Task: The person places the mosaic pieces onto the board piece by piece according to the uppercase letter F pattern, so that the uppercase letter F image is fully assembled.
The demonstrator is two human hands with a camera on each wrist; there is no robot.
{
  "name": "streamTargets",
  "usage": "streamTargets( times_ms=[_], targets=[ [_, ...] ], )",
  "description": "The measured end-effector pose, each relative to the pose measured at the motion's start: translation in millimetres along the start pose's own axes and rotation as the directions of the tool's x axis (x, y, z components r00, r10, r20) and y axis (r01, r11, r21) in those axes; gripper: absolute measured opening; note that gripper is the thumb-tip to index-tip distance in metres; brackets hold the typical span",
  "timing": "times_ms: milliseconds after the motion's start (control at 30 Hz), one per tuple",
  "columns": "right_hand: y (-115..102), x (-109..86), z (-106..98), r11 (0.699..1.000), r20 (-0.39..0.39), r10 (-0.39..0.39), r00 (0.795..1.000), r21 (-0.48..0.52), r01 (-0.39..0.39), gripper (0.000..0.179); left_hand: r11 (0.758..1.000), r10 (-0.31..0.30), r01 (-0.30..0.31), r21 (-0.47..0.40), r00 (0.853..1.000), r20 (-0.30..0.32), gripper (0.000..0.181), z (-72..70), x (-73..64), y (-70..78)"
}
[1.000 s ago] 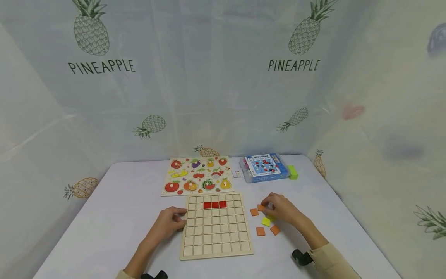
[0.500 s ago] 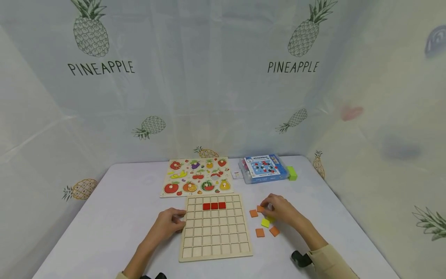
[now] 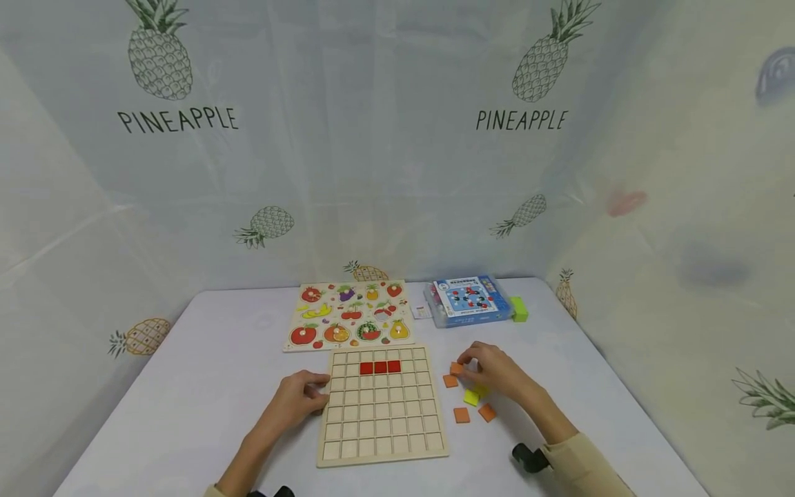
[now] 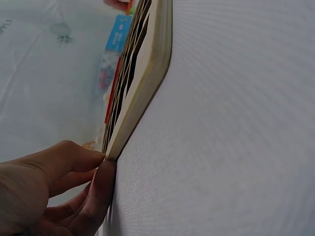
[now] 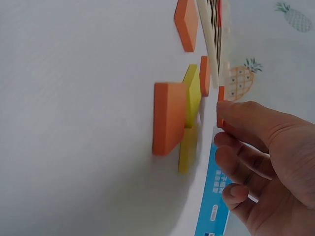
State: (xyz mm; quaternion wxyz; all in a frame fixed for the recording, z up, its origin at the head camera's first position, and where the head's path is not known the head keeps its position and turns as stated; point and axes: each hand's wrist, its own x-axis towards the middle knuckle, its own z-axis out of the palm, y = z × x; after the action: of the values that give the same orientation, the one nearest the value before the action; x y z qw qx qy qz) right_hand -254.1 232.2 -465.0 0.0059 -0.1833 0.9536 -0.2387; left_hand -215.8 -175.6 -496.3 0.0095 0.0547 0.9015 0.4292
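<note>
My left hand (image 3: 295, 396) holds the left edge of a wooden grid board (image 3: 385, 413), thumb and fingertips right at the rim in the left wrist view. Three red square tiles (image 3: 380, 367) sit side by side in the board's second row from the far end. To the right of the board, my right hand (image 3: 497, 369) pinches an orange square tile (image 5: 220, 92) between thumb and fingertips. Below that hand lie loose orange tiles (image 3: 462, 415) and yellow tiles (image 3: 471, 397); the hand partly covers one yellow tile in the head view.
Behind the grid board lies a fruit puzzle board (image 3: 350, 315). A blue boxed set (image 3: 468, 301) stands at the back right, with a green block (image 3: 519, 309) beside it and a small white card (image 3: 421, 311) to its left. Pineapple-printed sheeting (image 3: 373, 166) surrounds the table.
My right hand has shifted slightly left toward the board, and the pinched orange tile has moved with it. My left hand stays at the board's edge.
</note>
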Motion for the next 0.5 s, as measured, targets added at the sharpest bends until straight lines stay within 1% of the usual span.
streamTargets(
  times_ms=[267, 500],
  targets=[
    [-11.8, 7.2, 3.4, 0.999, 0.013, -0.045, 0.999, -0.015, 0.045, 0.015, 1.0, 0.003, -0.003, -0.007, 1.0, -0.002, 0.035, 1.8, 0.0, -0.4],
    [-25.4, 12.3, 8.2, 1.0, 0.038, -0.026, 0.999, 0.002, 0.026, 0.016, 1.0, 0.003, -0.003, -0.017, 1.0, -0.007, 0.035, 1.4, 0.1, -0.3]
  ],
)
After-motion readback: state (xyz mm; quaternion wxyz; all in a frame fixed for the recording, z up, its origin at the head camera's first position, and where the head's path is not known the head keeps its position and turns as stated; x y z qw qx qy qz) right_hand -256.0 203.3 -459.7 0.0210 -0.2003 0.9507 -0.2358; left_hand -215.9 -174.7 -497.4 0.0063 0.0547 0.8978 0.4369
